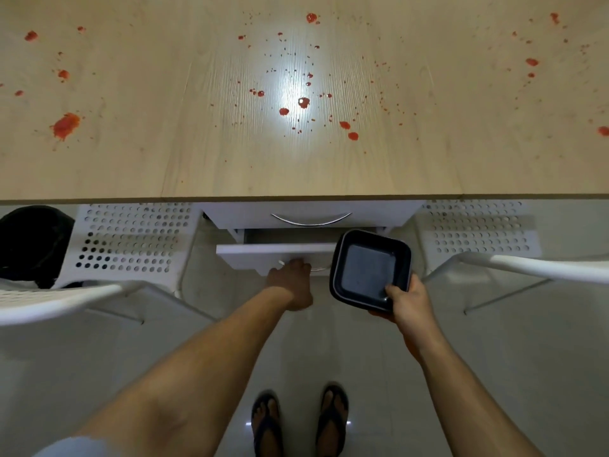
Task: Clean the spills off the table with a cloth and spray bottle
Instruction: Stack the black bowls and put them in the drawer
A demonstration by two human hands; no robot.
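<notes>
The light wooden table [230, 166] is spattered with red spills: a big smear [66, 125] at the left, several drops [303, 102] in the middle and more at the right [531, 62]. Below the table edge, my left hand [291, 282] grips the handle of the lower white drawer [273, 255], which stands partly pulled out. My right hand [408, 300] holds a black square dish [370, 267] by its near corner, in front of the drawer. No cloth or spray bottle is in view.
An upper drawer [309, 214] with a curved metal handle sits shut under the tabletop. White perforated chairs stand at the left [131, 239] and right [478, 229]. A black object [33, 242] lies on the left chair. My feet in sandals stand on the pale tiled floor [362, 374].
</notes>
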